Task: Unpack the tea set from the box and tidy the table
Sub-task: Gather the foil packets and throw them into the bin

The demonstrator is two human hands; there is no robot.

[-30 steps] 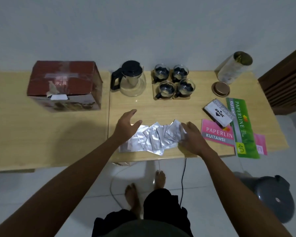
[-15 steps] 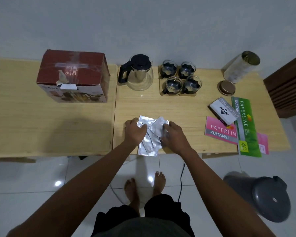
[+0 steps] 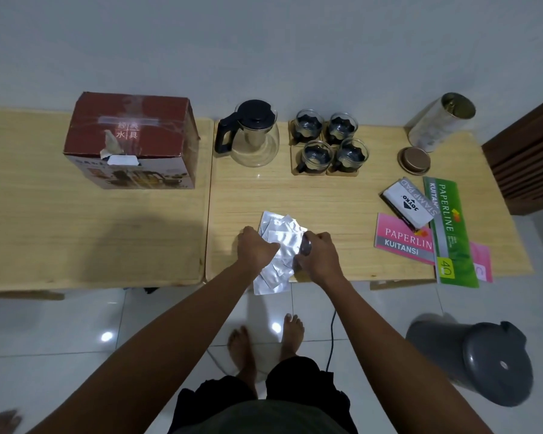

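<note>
tea set out on the wooden table (image 3: 342,198): red cardboard box (image 3: 132,139) far left, glass teapot (image 3: 251,133), four glass cups (image 3: 329,142). crinkled silver foil packets (image 3: 279,245) at the near edge, left hand (image 3: 256,249) and right hand (image 3: 318,255) clamped on them. since a second ago: fanned row bunched into one stack.

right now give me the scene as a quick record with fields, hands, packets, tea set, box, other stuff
left hand: left hand gripping the left side of the silver packets
right hand: right hand gripping their right side
packets: bunched in one pile at the table's near edge, lower ones hanging past it
tea set: glass teapot and four glass cups on wooden coasters, at the back
box: red box closed, on the left table
other: open tin, its lid, stamp pad box, receipt books at right
</note>
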